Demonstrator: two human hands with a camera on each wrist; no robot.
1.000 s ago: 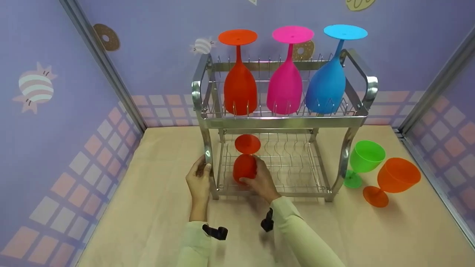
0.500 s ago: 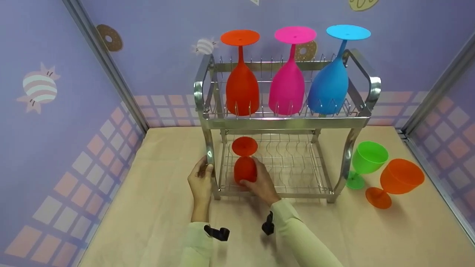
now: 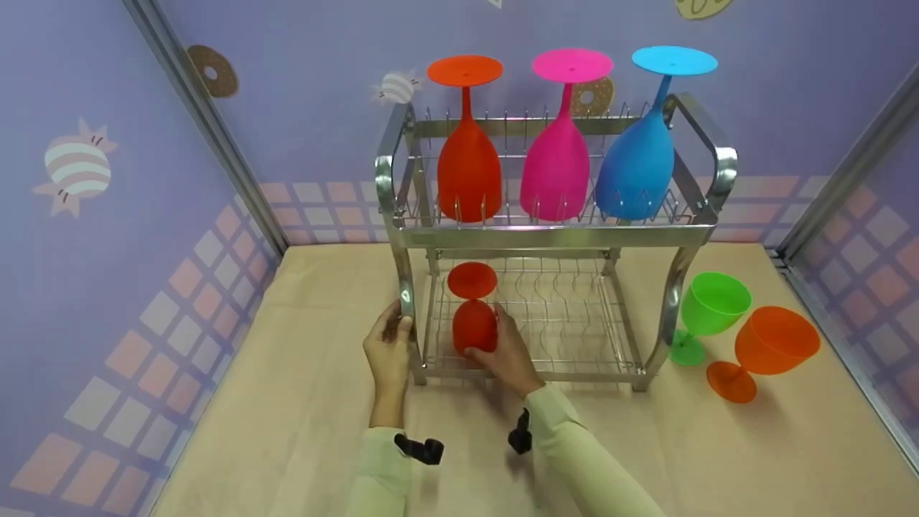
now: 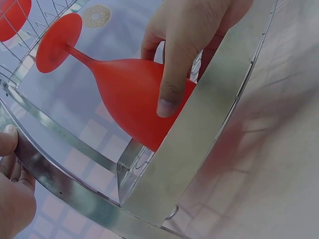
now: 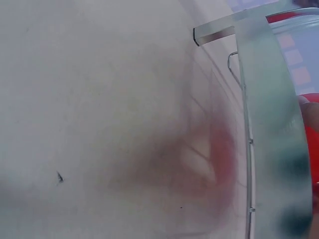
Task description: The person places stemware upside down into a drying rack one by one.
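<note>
In the head view, a red goblet (image 3: 474, 327) stands upside down at the left of the lower tier of a metal dish rack (image 3: 553, 237). My right hand (image 3: 511, 352) grips its bowl from the right, thumb in front. My left hand (image 3: 388, 352) holds the rack's left front post (image 3: 406, 287). The left wrist view shows the goblet (image 4: 127, 92) with its foot up and its rim partly hidden behind the rack's front bar (image 4: 194, 129). Only a sliver of the goblet (image 5: 313, 144) shows in the right wrist view, past the bar.
Upside down on the upper tier are an orange-red goblet (image 3: 469, 172), a pink goblet (image 3: 555, 172) and a blue goblet (image 3: 636, 172), which leans. Right of the rack, a green goblet (image 3: 714, 305) and an orange goblet (image 3: 775, 341) stand upright on the cloth-covered table (image 3: 309, 402).
The foot of the held goblet has tipped slightly left, and my right fingers have shifted a little on the bowl. My left hand stays on the post.
</note>
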